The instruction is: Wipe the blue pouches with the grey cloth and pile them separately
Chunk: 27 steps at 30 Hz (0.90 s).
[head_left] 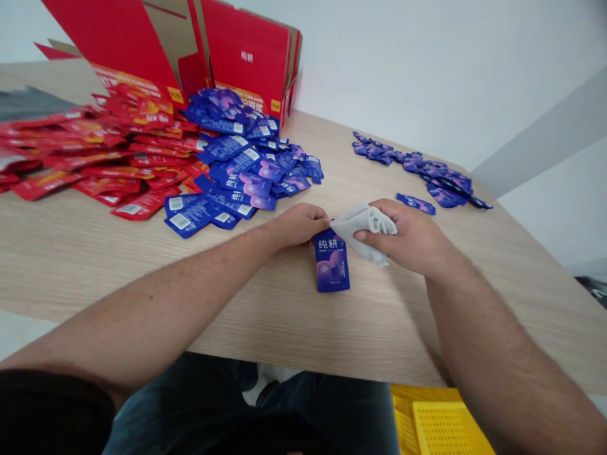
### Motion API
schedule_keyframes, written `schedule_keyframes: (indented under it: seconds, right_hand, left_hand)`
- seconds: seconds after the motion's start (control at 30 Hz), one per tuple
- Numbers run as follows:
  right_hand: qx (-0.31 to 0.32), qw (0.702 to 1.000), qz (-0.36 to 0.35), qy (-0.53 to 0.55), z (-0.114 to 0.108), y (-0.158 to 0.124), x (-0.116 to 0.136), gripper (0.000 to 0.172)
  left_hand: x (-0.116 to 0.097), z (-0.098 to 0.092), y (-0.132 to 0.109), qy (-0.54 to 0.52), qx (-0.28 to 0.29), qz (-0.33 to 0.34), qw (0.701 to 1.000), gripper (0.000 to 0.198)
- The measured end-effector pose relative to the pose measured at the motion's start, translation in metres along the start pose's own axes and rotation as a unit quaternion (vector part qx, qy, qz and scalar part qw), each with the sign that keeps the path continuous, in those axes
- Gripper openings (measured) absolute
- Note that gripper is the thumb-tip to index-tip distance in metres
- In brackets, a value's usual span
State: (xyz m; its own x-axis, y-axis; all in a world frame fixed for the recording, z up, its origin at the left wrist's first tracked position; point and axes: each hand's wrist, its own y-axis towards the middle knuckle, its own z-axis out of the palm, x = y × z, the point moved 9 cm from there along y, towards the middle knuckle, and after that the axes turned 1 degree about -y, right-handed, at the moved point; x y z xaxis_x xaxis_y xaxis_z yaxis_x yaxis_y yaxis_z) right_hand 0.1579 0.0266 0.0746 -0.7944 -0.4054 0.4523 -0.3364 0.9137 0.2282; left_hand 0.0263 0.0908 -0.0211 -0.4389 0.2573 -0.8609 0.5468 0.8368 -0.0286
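A sleeve leads to the left hand, pinching a pouch best held steady against the cloth the right hand grips.

Single head-worn view, set above the lap, facing forward and down across the desk to the wall. The left hand and the right hand lie within close range, near mid-frame.

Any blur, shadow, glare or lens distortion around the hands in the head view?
Head view: wide-angle stretch seems to enlarge the left forearm and right forearm; soft shadow falls on the table beside the right forearm; large characters on the pinched blue pouch read clearly, small print blurs; no strong glare on the white cloth.
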Motion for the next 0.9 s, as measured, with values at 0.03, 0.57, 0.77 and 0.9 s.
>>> schedule_keyframes:
  seconds: [0.03, 0.57, 0.77, 0.9]
  right_hand:
    - [-0.017, 0.999, -0.026, -0.023, 0.001, 0.002, 0.007, 0.02]
    - [0.146, 0.965, -0.219, 0.006, 0.068, -0.034, 0.044, 0.034]
    - [-0.123, 0.976, -0.145, -0.11, 0.035, -0.016, 0.007, 0.026]
    - [-0.057, 0.983, -0.159, -0.076, 0.048, -0.015, 0.01, 0.034]
  left_hand:
    - [0.0, 0.0, 0.0, -0.007, -0.001, -0.004, 1.0, 0.027]
    - [0.008, -0.006, 0.002, -0.036, -0.025, -0.036, 0.998, 0.03]
    - [0.007, 0.001, 0.0, -0.08, 0.0, -0.059, 0.995, 0.025]
    - [0.006, 0.0, -0.001, -0.069, -0.006, -0.048, 0.996, 0.026]
